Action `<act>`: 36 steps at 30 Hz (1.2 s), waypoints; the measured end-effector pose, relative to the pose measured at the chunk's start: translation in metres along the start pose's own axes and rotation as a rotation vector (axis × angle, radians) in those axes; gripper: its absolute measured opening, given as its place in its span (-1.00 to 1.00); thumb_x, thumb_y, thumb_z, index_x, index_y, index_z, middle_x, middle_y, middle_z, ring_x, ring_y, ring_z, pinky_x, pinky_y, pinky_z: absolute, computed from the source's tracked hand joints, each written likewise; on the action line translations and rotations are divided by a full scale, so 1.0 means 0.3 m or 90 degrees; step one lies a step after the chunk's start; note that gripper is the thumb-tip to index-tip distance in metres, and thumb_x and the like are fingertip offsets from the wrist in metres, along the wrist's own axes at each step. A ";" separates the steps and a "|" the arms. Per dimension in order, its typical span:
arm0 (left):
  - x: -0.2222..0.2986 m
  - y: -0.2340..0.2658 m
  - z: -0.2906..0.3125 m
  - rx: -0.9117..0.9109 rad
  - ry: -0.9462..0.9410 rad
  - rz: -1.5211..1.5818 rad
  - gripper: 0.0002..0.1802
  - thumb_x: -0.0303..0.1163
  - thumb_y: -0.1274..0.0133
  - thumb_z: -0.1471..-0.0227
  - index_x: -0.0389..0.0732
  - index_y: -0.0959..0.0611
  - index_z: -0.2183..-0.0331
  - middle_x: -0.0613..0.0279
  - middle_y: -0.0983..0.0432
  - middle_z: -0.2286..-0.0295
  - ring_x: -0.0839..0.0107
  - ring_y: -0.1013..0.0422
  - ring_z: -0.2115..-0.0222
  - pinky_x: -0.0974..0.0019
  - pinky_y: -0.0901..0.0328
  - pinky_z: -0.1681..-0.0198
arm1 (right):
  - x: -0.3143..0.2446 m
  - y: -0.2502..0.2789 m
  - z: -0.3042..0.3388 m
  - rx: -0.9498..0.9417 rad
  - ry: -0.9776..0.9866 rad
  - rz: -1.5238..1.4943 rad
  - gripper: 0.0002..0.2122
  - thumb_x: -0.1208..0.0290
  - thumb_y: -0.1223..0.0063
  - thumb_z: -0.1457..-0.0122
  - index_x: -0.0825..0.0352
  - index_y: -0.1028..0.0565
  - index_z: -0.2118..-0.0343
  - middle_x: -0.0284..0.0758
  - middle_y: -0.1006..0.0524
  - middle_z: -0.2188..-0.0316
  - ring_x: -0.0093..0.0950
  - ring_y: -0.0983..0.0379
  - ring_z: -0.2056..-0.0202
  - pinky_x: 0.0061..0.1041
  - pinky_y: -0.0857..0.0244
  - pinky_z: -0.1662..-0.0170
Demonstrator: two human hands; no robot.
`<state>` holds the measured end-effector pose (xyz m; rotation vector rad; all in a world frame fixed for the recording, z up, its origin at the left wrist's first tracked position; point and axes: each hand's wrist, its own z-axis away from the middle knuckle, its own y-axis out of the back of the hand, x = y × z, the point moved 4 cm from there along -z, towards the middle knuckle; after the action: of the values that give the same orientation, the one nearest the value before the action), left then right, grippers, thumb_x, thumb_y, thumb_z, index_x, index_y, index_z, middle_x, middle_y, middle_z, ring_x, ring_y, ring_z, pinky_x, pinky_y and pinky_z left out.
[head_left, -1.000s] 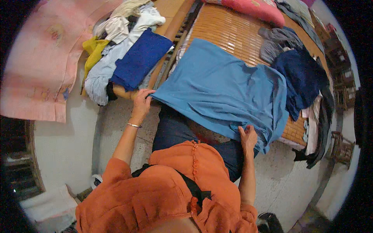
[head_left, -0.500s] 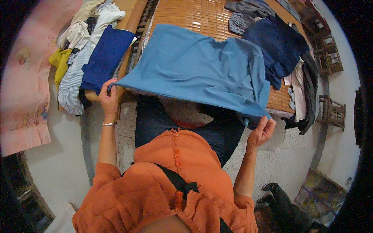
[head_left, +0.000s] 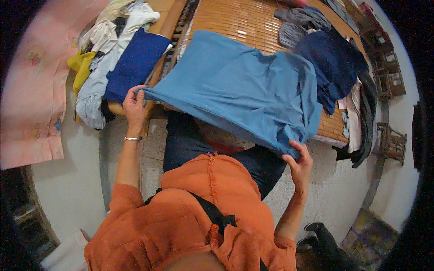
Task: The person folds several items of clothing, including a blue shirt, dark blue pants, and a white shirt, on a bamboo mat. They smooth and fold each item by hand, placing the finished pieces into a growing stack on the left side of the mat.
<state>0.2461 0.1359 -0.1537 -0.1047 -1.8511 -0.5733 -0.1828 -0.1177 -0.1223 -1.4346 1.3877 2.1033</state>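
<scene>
Head view: at the far left of the frame a pink cloth (head_left: 31, 86) hangs flat. Right of it, upper left, lies a heap of clothes (head_left: 101, 54) with a folded dark blue piece (head_left: 135, 63) on top. Just below that, the left hand (head_left: 134, 105) pinches one corner of the light blue garment (head_left: 239, 86), its grip pressed together on the fabric. The garment stretches across the centre, held up over the bamboo mat (head_left: 235, 18). At lower right of centre the right hand (head_left: 298, 165) pinches the other corner. Upper right, dark clothes (head_left: 337, 63) lie piled; a wooden chair (head_left: 391, 142) stands at the right edge.
</scene>
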 end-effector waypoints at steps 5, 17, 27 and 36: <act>0.003 0.002 -0.010 -0.040 0.013 0.121 -0.81 -0.54 0.02 0.01 -0.27 -0.50 0.26 0.40 -0.40 0.47 0.65 -0.30 0.45 0.58 -0.22 0.36 | 0.000 0.044 0.012 0.069 0.053 0.146 -0.80 0.63 -0.05 0.11 0.29 -0.47 0.36 -0.23 -0.37 0.46 -0.28 -0.34 0.36 -0.44 -0.22 0.31; 0.091 0.030 0.004 -0.163 0.009 -0.029 -0.89 -0.61 -0.05 0.13 -0.31 -0.60 0.43 0.23 -0.50 0.36 0.51 -0.39 0.33 0.50 -0.27 0.23 | -0.086 0.144 0.048 0.368 0.203 0.017 -0.96 0.61 0.00 0.01 0.37 -0.42 0.45 -0.20 -0.38 0.23 -0.36 -0.27 0.13 -0.41 -0.13 0.05; 0.155 0.177 0.071 -0.505 0.176 0.055 -0.89 -0.41 -0.08 0.13 -0.21 -0.50 0.53 0.47 -0.34 0.57 0.70 -0.24 0.55 0.59 -0.16 0.48 | -0.092 0.188 0.165 -0.096 0.037 -0.206 -0.87 0.44 -0.12 0.22 0.40 -0.46 0.62 -0.25 -0.49 0.63 -0.44 -0.41 0.58 -0.49 -0.29 0.37; -0.024 0.030 -0.005 -0.585 0.171 -0.168 -0.82 -0.42 -0.09 0.14 -0.25 -0.58 0.38 0.41 -0.39 0.59 0.68 -0.24 0.60 0.56 -0.15 0.54 | -0.005 0.132 0.023 0.074 -0.062 -0.065 -0.95 0.56 0.00 0.01 0.37 -0.41 0.45 -0.40 -0.39 0.53 -0.62 -0.28 0.43 -0.67 -0.16 0.30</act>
<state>0.2532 0.1446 -0.1568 -0.3726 -1.2262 -1.5118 -0.2115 -0.1324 -0.0983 -1.3121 1.3470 1.9669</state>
